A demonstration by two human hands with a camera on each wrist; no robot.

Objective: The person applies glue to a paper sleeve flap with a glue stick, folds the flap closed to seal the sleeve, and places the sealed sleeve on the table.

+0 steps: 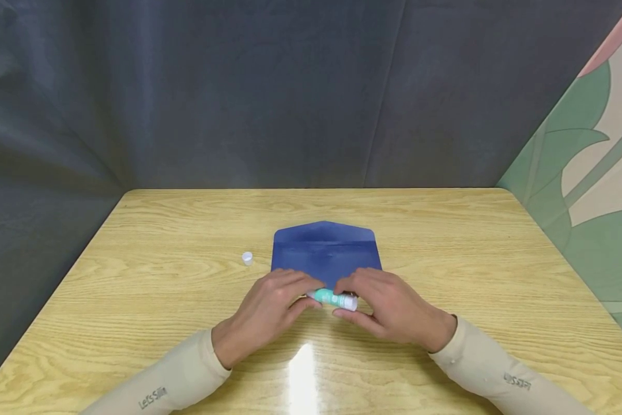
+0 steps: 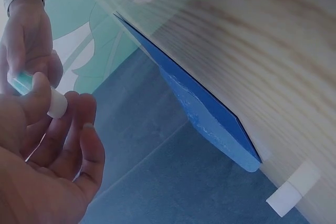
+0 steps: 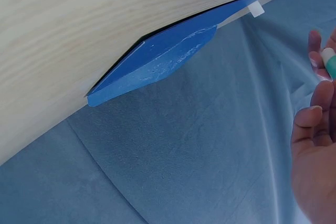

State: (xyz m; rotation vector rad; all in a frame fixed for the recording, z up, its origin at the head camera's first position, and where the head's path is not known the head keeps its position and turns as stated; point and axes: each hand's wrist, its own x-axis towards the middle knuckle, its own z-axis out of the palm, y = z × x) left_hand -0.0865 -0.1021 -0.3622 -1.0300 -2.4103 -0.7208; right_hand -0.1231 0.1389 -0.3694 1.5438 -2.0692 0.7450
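Observation:
Both hands hold a green and white glue stick (image 1: 331,297) level, close to the near edge of a blue envelope (image 1: 325,259). My left hand (image 1: 271,302) pinches its left end between thumb and fingers. At the white right end, the thumb and fingers of my right hand (image 1: 391,305) grip it from below and above. The envelope lies with its flap (image 1: 323,231) spread away from me. Whitish streaks mark that flap (image 2: 184,95) in the left wrist view. A small white cap (image 1: 247,258) sits left of the envelope.
The wood-grained table (image 1: 144,276) reaches to a dark curtain (image 1: 259,98) at the back and left. A panel with a leaf pattern (image 1: 601,242) borders the right side.

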